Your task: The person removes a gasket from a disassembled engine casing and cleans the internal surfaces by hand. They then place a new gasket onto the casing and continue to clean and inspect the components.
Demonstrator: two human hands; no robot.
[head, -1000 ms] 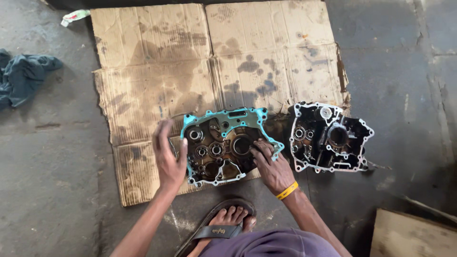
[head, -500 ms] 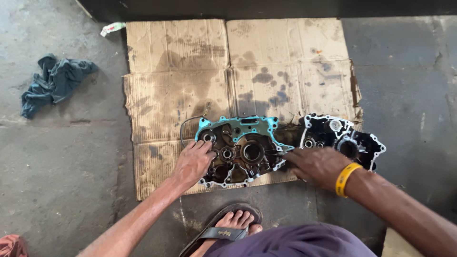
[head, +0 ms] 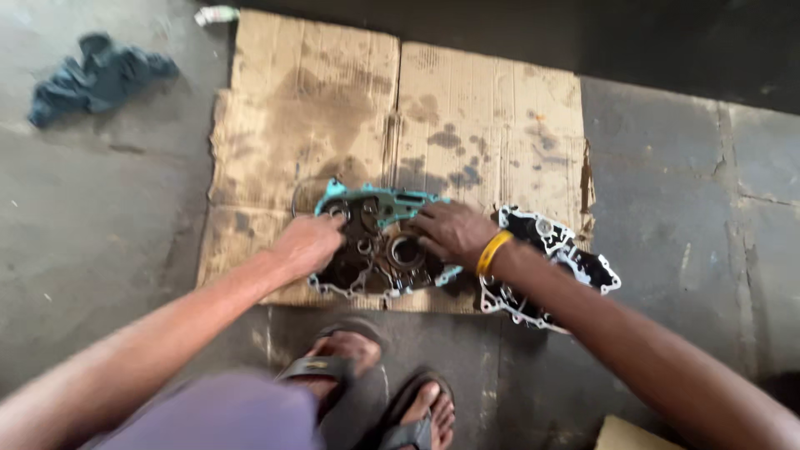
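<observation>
An oily engine case half with a teal gasket [head: 375, 246] lies on a stained sheet of cardboard [head: 350, 108] on the floor. My left hand [head: 308, 243] rests on the case's left edge, fingers curled over the rim. My right hand [head: 450, 232], with a yellow band at the wrist, lies on the case's upper right part, fingers spread over it. A second, bare metal case half [head: 550, 258] lies to the right, partly hidden under my right forearm.
A dark blue rag [head: 96, 79] lies on the concrete floor at the upper left. My two feet in sandals [head: 367, 383] stand just below the cardboard's front edge. A pale board corner [head: 625, 435] shows at the bottom right.
My right hand has moved left from the bare case half onto the gasketed one. The left hand stays on its left edge. The camera has tilted and come closer.
</observation>
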